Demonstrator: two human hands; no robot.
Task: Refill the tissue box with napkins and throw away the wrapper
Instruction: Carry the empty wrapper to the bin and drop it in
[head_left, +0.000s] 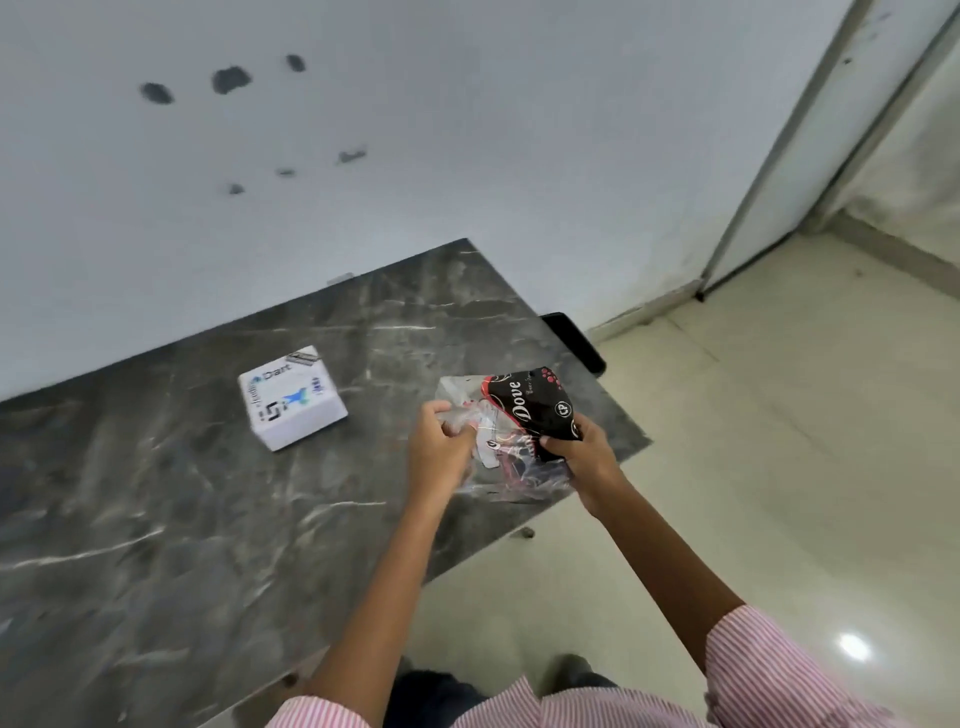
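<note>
A white printed tissue box (292, 398) sits on the dark marble table (156, 519), toward the wall. Near the table's right edge I hold a plastic wrapper (524, 410), part clear and part black with "Dove" lettering. My left hand (439, 452) pinches its clear left side. My right hand (589, 462) grips its black lower right part. The wrapper looks crumpled and hangs just above the tabletop. Whether napkins are still inside it I cannot tell.
A black phone-like object (574, 342) lies at the table's far right edge. The white wall (363, 130) stands behind the table. Cream floor tiles (779, 441) spread to the right, with a door frame (779, 156) at the far right.
</note>
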